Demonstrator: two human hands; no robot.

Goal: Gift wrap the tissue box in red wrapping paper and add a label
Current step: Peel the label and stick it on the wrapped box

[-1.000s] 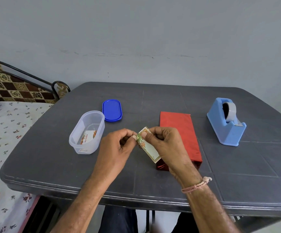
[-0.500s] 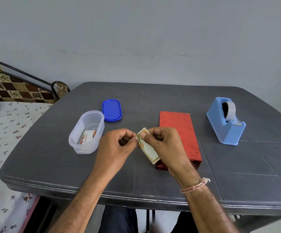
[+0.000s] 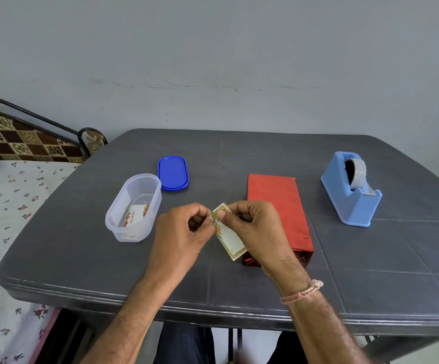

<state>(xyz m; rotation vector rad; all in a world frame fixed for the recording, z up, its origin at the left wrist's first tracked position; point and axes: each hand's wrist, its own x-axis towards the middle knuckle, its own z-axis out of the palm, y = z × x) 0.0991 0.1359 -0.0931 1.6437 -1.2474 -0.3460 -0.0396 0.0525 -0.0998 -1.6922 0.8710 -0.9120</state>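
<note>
Both hands raised over the near middle of the grey table (image 3: 81,245). Right hand (image 3: 255,227) pinches the gift label (image 3: 231,241) near its top corner, thumb on the printed face, other fingers curled behind. Left hand (image 3: 184,232), fingers curled, nips the same corner between thumb and forefinger. Label tilted, its lower end towards 5 o'clock. Red-wrapped tissue box (image 3: 278,203) lies flat on the table at 1 o'clock of the hands, partly hidden by the right hand. Clear oval tub (image 3: 134,206) at 9 o'clock with a printed card (image 3: 135,218) inside; blue lid (image 3: 173,173) at 11 o'clock; blue tape dispenser (image 3: 349,193) at 2 o'clock, well apart.
</note>
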